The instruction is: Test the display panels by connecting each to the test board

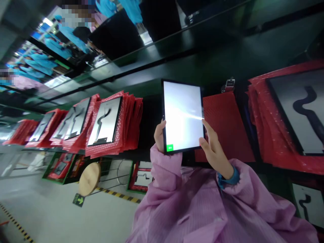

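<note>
A tablet-sized display [182, 116] with a black border is held up in front of me, its face lit white with a small green label at the lower left corner. My left hand [160, 135] grips its left edge, thumb on the border and the other fingers hidden behind. At the right edge, my right hand [215, 148] has its index finger and thumb against the border near the lower corner. Beneath and to the right of the display lies a red bubble-wrap sheet [225, 125] on the dark bench.
Left along the bench, stacks of red bubble-wrap bags [129, 125] carry display panels [106, 119] with black ribbon cables. Another such stack [263, 135] stands at the right. Below are green crates [130, 177] and a round wooden stool [89, 179]. People in blue work behind the bench.
</note>
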